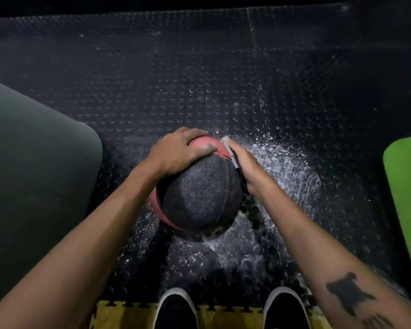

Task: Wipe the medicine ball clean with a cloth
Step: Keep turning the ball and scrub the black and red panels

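Round red and dark grey textured medicine ball (pixel 199 193) sits at frame centre on black studded rubber floor mat (pixel 152 74), just above the feet. Most of its near face is grey w/ a woven look; red shows at the top under the hands and as a thin arc along lower left edge.

Left hand (pixel 178 153) lies over the ball's upper left, palm down, fingers spread and curved round the red top, gripping it. Forearm runs down to lower left corner of frame.

Right hand (pixel 243 162) presses against the ball's upper right side, fingers fairly straight and pointing up-left. Between palm and ball is a dark cloth w/ a light grey edge (pixel 233 160); only a narrow strip shows, rest is hidden by the hand. Can't tell if the thumb pinches it. Right forearm goes to lower right, w/ a dark tattoo (pixel 349 293) near the frame edge.

White powdery speckles and smears (pixel 282 167) cover the mat right of and below the ball, thickest beside the right hand.

Bottom centre: two black shoes w/ white soles (pixel 176 309), toes on the black mat, yellow interlocking foam tile (pixel 126 314) under them. Left edge: dark green exercise mat w/ rounded corner (pixel 33 174). Right edge: bright green mat (pixel 406 186).
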